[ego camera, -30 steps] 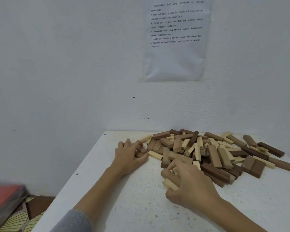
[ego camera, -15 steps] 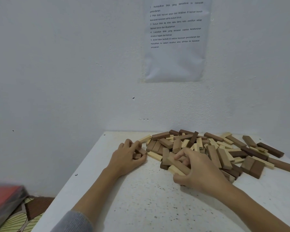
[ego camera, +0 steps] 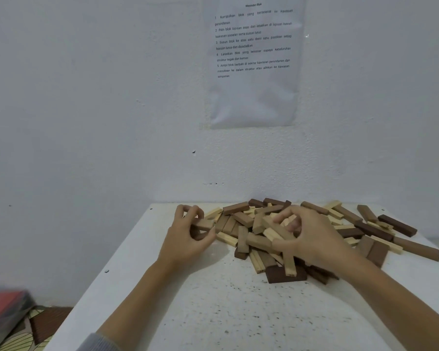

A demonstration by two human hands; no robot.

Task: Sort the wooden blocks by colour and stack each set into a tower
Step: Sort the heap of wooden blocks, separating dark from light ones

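While the left hand [ego camera: 188, 239] grips a brown block [ego camera: 205, 224], the right hand [ego camera: 314, 239] clutches a tan block [ego camera: 274, 225].

Your wooden blocks [ego camera: 236, 208]: one jumbled heap, colours mixed.
Pale, mid-brown and dark-brown bars lie criss-crossed from your 12 to 2 o'clock; a dark block [ego camera: 276, 276] sits flat at the heap's 6 o'clock edge.

Wall [ego camera: 86, 97]: painted white, a printed sheet [ego camera: 252, 62] is taped up.
Desk [ego camera: 213, 312]: white, speckled.
Floor [ego camera: 23, 333]: leaf-patterned covering.
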